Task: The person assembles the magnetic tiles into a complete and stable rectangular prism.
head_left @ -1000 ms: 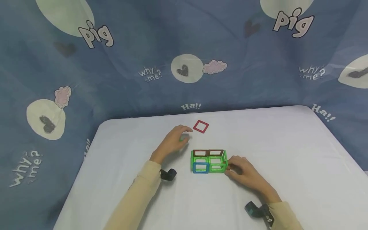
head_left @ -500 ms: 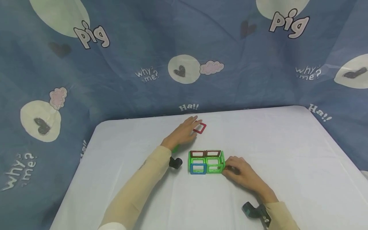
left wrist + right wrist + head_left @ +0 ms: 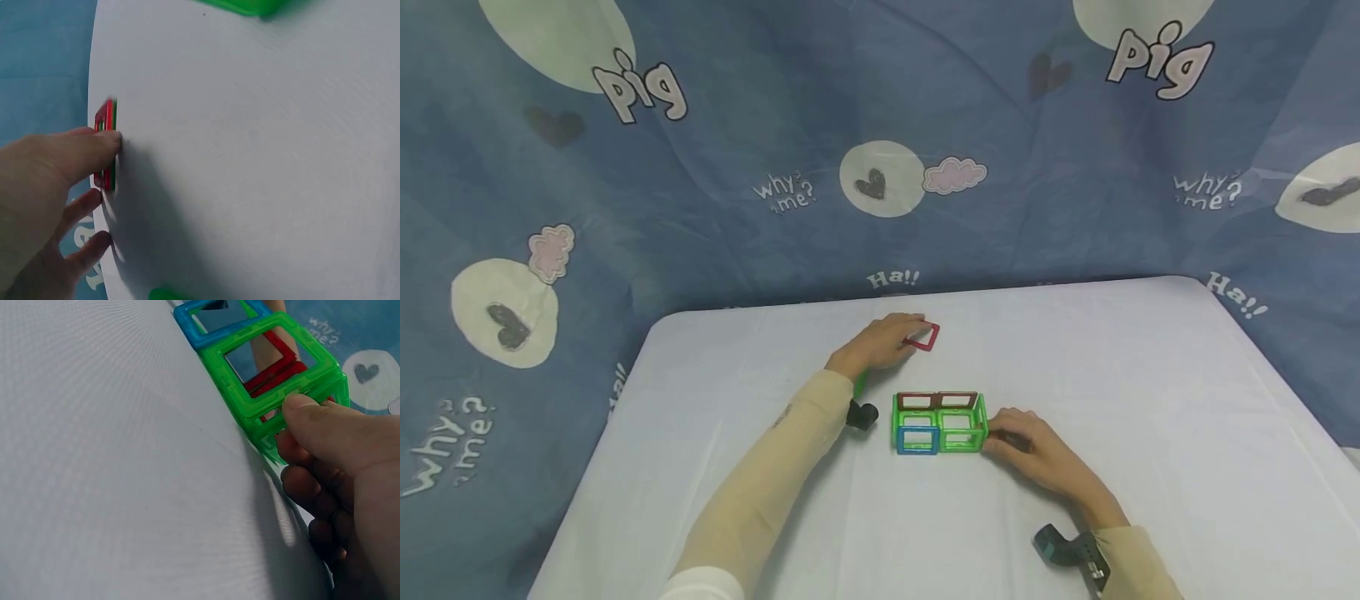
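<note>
At the far part of the table, my left hand (image 3: 880, 342) pinches a red square magnetic tile (image 3: 934, 337) between thumb and fingers. In the left wrist view a green edge runs alongside the red tile (image 3: 110, 111). Nearer the middle stands a small open box of magnetic tiles (image 3: 941, 433): green ends and floor, dark red back, front half blue and half green. My right hand (image 3: 1032, 446) holds the box's right end, its thumb on the green front tile (image 3: 226, 394) in the right wrist view.
A green piece (image 3: 860, 383) lies by my left wrist, mostly hidden behind the arm. The white-covered table (image 3: 1112, 375) ends at a blue patterned curtain (image 3: 760, 250). A small black camera (image 3: 862, 415) juts from my left wrist, another (image 3: 1054, 546) from the right.
My left hand has moved away and to the right, from beside the red tile onto it, and its fingers have closed on it. The right hand stays at the box's end.
</note>
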A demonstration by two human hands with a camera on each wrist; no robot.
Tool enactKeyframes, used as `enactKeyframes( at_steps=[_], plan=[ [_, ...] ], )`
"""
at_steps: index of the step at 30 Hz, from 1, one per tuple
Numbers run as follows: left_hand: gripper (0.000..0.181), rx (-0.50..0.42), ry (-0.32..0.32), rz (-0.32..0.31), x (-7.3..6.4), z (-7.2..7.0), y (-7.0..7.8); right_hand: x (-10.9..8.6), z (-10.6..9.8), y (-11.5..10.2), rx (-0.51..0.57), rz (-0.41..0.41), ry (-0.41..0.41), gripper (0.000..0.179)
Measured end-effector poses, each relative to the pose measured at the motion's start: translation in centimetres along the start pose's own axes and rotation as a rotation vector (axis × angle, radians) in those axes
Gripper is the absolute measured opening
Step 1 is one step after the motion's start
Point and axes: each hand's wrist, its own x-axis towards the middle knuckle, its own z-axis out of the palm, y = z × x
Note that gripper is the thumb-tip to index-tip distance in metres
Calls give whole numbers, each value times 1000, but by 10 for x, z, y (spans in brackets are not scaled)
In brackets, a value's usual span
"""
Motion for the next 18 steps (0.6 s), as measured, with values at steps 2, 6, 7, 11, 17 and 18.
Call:
enactKeyframes(
  at_steps=[2, 6, 7, 11, 17, 18],
  plan=[
    [45, -9, 27, 1, 1, 2, -1, 0, 0, -1, -7, 17, -2, 19],
    [41, -21, 60, 6, 2, 5, -4, -1, 0, -1, -23, 50, -9, 19],
    [40, -24, 65, 7, 1, 5, -4, -1, 0, -1, -27, 51, -6, 19],
    [36, -30, 82, -1, 0, 7, -5, -2, 2, 1, -30, 22, 12, 19],
    [26, -21, 143, 9, -2, 9, -5, -1, 5, 1, -30, 29, 30, 22],
    [25, -19, 150, 7, -2, 9, -5, -1, 5, 0, -30, 40, 29, 22]
  ],
)
